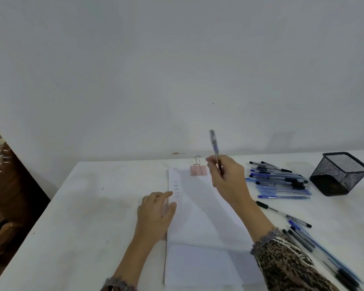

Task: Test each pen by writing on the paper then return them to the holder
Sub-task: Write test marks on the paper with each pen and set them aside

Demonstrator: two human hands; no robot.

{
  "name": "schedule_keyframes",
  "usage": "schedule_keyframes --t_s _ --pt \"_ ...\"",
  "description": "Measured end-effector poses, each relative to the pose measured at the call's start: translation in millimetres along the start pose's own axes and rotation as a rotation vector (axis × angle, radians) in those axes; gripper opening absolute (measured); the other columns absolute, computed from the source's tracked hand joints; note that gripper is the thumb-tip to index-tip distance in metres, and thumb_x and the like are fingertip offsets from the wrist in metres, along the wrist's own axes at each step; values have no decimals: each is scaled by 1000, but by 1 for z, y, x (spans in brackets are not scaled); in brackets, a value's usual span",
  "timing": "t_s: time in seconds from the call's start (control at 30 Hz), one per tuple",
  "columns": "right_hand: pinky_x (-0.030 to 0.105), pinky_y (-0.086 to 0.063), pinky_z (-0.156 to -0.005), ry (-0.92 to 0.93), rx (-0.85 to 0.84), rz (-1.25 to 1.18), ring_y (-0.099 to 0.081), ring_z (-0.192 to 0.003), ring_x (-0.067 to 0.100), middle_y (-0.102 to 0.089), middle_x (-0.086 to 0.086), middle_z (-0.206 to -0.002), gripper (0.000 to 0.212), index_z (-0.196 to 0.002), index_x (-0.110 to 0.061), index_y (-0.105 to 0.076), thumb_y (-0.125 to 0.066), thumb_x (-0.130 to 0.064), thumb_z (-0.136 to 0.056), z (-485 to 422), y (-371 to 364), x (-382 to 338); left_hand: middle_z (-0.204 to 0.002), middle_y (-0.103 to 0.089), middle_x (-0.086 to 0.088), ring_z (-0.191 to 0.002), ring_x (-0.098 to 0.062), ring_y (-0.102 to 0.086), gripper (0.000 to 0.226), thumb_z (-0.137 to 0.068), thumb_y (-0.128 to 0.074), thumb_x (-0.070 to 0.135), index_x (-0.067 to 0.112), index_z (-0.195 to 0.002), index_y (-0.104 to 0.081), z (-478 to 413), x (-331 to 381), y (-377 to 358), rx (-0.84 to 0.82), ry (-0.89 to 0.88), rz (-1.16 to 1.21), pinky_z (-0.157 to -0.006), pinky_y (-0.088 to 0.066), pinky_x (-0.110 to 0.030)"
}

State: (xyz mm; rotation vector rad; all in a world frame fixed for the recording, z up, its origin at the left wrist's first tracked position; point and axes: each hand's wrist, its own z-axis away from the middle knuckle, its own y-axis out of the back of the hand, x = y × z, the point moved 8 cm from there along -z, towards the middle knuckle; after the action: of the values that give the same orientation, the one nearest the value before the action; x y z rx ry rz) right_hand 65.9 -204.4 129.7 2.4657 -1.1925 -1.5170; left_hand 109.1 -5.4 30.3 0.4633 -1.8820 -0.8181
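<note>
A white paper (pixel 202 223) lies on the table, held at its top by a pink binder clip (pixel 198 170). Several short written marks (pixel 176 189) sit near its upper left corner. My left hand (pixel 156 213) rests flat on the paper's left edge, fingers straight. My right hand (pixel 227 177) is raised above the paper's upper right and grips a blue pen (pixel 214 147), which points up and is blurred. A heap of pens (pixel 280 180) lies to the right. The black mesh holder (pixel 340 174) stands at the far right, with no pens showing in it.
More pens (pixel 303 234) lie scattered along the right side of the white table (pixel 82 206), close to my right sleeve. A bare wall rises right behind the table. Dark wooden furniture (pixel 6 185) stands off the table's left edge.
</note>
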Motion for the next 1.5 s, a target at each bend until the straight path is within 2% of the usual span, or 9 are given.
schedule_keyframes --t_s 0.2,0.33,0.53,0.7,0.87,1.03,1.17,1.33,1.5 --pt "20 -39 -42 -739 -44 -816 -48 -42 11 -65 7 -67 33 -85 -11 -61 -34 -23 -99 22 -43 35 -103 -64 5 -103 -11 -50 45 -78 -40 50 27 -107 -65 8 -8 -13 9 -78 -322 -87 -32 -25" --pt "22 -52 -43 -1025 141 -1182 -59 -43 16 -63 12 -63 30 -94 -15 -54 -36 -38 -99 61 -61 75 -105 -69 3 -98 -16 -65 46 -84 -34 37 16 -109 -67 12 -8 -16 18 -77 -423 -93 -46 -34" --pt "22 -58 -55 -948 234 -1350 -67 -52 15 -64 8 -55 24 -69 -3 -52 -50 5 -91 28 -60 61 -114 -67 4 -106 -15 -63 47 -84 -33 34 16 -109 -69 17 -14 -28 -115 -29 -464 -97 -39 -33" --pt "18 -57 -59 -676 238 -1285 -63 -48 10 -57 2 -46 33 -61 -8 -43 -46 12 -88 -54 6 6 -120 -64 4 -111 -15 -60 52 -85 -28 37 16 -114 -66 17 -15 -27 -151 28 -438 -93 -46 -36" --pt "17 -51 -43 -903 48 -1079 -52 -33 9 -49 3 -38 30 -62 -5 -44 -43 11 -88 -41 -78 25 -154 -9 10 -143 -9 -4 91 -67 18 51 22 -147 -14 15 -12 -24 -150 65 -398 -109 9 -25" --pt "18 -54 -60 -732 -93 -924 -59 -55 13 -51 2 -58 30 -66 -8 -46 -51 15 -85 30 -119 54 -156 -6 10 -143 -7 2 95 -63 24 49 24 -148 -10 15 -12 -20 -157 87 -447 -112 9 -25" --pt "20 -45 -47 -535 -119 -722 -53 -44 13 -56 4 -54 22 -87 -9 -50 -58 12 -83 41 -108 59 -156 -2 10 -143 -8 5 94 -63 27 46 23 -148 -6 15 -14 -25 -171 90 -446 -113 9 -27" --pt "11 -36 -67 -400 -29 -436 -33 -50 0 -30 -3 -65 54 -51 -20 -27 -53 21 -74 31 -99 61 -156 -1 10 -143 -8 6 93 -64 27 45 22 -148 -4 14 -14 -26 -173 68 -429 -114 9 -28" --pt "13 -27 -56 -402 -128 -394 -24 -47 2 -24 -7 -57 54 -50 -21 -22 -51 20 -68 33 -108 61 -155 -4 9 -144 -11 0 90 -68 24 44 21 -148 -10 14 -13 -27 -163 51 -431 -110 11 -27"
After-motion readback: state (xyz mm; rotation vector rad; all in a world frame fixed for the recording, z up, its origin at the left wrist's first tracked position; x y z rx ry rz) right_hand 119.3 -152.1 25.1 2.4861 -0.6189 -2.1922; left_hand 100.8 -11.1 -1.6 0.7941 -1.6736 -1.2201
